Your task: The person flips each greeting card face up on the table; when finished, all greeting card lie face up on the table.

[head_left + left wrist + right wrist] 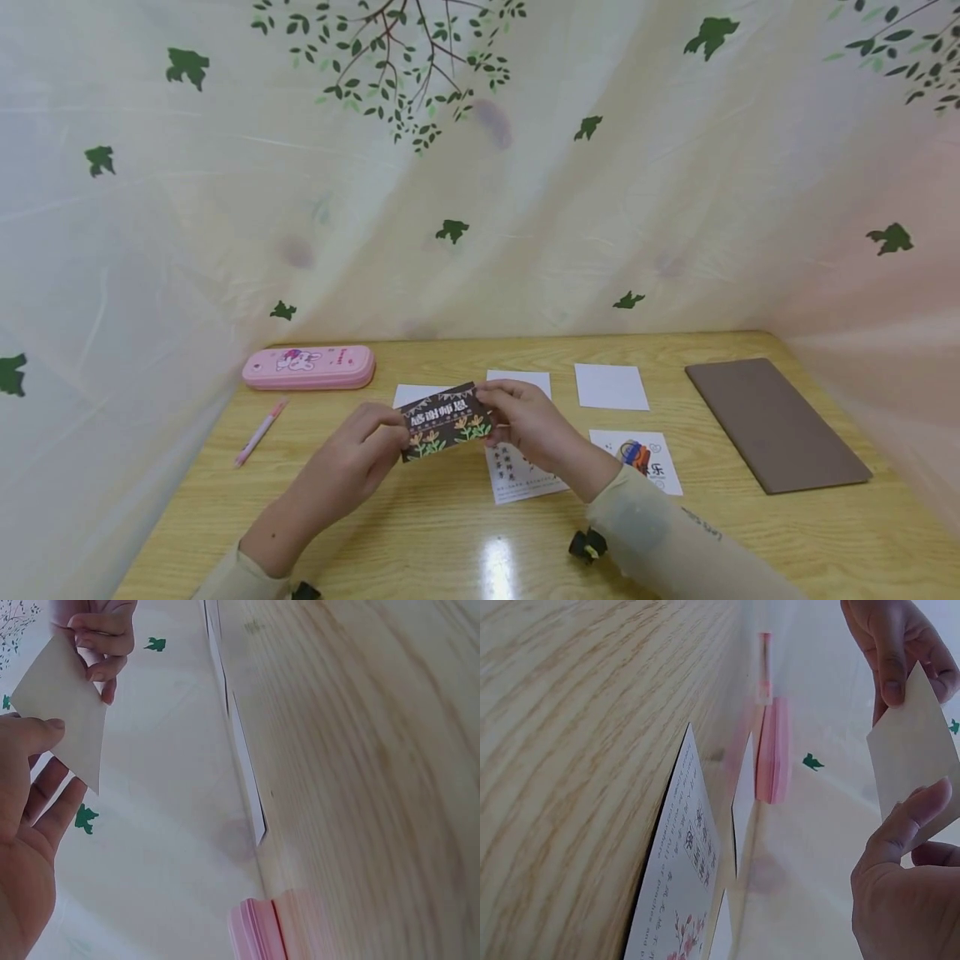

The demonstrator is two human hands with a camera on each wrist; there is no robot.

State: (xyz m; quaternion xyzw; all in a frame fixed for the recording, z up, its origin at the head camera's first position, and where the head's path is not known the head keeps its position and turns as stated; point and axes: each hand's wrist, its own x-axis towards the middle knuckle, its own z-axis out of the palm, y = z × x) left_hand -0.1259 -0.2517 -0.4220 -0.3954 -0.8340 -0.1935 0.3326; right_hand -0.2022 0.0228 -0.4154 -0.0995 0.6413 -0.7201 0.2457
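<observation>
Both hands hold up a black greeting card [446,423] above the table, tilted with its right end higher. White lettering and orange flowers cover its front; its plain white back [64,705] faces the left wrist view. My left hand [352,458] pinches the card's left end between thumb and fingers. At the opposite end, my right hand [536,425] pinches the edge, thumb seen on the back in the right wrist view. Under the right hand lies a white card with printed characters [517,479], partly hidden. A colourful printed card [656,467] sits partly behind the right forearm.
Blank white cards [611,387] lie toward the back, one partly behind the held card. A pink pencil case [309,368] stands at the back left, with a pink pen [260,433] before it. On the right rests a brown folder or notebook [776,425]. A leaf-patterned curtain [375,250] hangs behind.
</observation>
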